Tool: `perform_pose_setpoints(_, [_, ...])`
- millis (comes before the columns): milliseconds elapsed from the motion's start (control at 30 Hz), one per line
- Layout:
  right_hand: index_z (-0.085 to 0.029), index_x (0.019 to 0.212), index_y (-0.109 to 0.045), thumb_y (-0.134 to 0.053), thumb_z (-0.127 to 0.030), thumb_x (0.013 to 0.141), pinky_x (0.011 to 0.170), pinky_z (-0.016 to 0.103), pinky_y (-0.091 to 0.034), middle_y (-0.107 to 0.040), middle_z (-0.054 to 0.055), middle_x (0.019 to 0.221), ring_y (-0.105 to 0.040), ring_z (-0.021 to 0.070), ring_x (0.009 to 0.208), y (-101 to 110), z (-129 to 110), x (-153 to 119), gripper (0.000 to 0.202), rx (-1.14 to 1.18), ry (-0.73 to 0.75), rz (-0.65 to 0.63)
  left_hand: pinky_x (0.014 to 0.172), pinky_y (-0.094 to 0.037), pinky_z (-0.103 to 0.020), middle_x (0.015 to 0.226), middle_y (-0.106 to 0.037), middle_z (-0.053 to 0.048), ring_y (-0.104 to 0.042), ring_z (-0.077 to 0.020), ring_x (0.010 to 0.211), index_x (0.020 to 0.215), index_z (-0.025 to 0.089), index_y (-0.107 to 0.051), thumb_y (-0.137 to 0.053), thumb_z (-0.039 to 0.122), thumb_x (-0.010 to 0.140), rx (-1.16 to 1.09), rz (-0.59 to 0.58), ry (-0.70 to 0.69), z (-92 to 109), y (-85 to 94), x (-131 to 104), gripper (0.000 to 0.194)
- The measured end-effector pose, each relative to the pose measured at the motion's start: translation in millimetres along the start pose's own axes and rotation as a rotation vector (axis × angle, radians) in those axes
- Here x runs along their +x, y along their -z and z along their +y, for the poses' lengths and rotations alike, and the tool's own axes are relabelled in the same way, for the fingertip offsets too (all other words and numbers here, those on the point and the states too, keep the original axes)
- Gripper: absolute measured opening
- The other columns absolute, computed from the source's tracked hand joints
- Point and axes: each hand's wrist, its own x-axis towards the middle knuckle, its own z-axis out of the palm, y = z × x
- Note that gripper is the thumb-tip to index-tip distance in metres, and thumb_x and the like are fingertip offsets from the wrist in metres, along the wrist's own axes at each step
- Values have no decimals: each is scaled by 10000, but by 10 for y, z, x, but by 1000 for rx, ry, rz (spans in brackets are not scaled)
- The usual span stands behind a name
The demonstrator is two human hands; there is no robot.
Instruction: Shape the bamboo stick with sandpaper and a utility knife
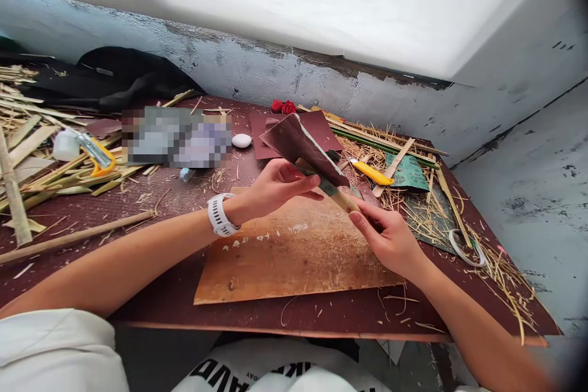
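Over the wooden board, my left hand (287, 185) pinches a folded sheet of dark brown sandpaper (303, 146) with a green backing, wrapped around a pale bamboo stick (343, 199). Its thumb lies along the near side, and the other fingers are partly hidden behind the sheet. My right hand (388, 236) is closed around the stick's lower end, to the right. The stick tilts up to the left, and its upper part is covered by the sandpaper. Underneath is the wooden board (275, 263), dusted with shavings.
At right lie a yellow utility knife (372, 173), green-backed sandpaper (407, 171), a tape roll (466, 249) and bamboo shavings. Another cutter (96, 153) rests among bamboo strips at left. A white egg-shaped object (241, 141) and brown sheets (264, 148) sit behind the board, near the wall.
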Motion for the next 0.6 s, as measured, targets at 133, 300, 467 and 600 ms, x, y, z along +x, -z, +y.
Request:
perform_pose_setpoints(133, [-199, 1506, -604, -561, -525, 1036, 518, 257, -353, -585, -11, 699, -424, 119, 543, -15, 12, 20, 573, 25, -11, -18, 805, -688, -344, 1075, -806, -120, -772, -267, 1017, 996, 142, -808, -891, 327, 849, -2, 40, -15, -33, 39, 32, 250])
perform_pose_setpoints(300, [-199, 1459, -625, -630, -515, 1001, 533, 259, -415, -633, 18, 857, -485, 108, 574, -44, -102, 120, 556, 87, 33, 41, 920, -659, -387, 1095, -804, -128, -772, -256, 1018, 1018, 134, -809, -881, 315, 863, -41, 15, 3, -75, -43, 13, 249])
perform_pose_setpoints(467, [-218, 1253, -714, -705, -501, 953, 519, 271, -431, -701, 36, 907, -524, 118, 583, -100, -253, 223, 413, 176, 65, 138, 1000, -620, -409, 1100, -803, -113, -760, -236, 1028, 1057, 140, -812, -867, 303, 878, -48, 1, 13, -127, -144, -48, 248])
perform_pose_setpoints(600, [-214, 1110, -776, -732, -464, 942, 506, 267, -403, -707, 34, 862, -527, 124, 614, -108, -318, 274, 304, 203, 51, 190, 966, -615, -352, 1070, -805, -97, -751, -214, 1012, 1041, 151, -818, -888, 286, 854, -5, 43, 11, -161, -125, -62, 241])
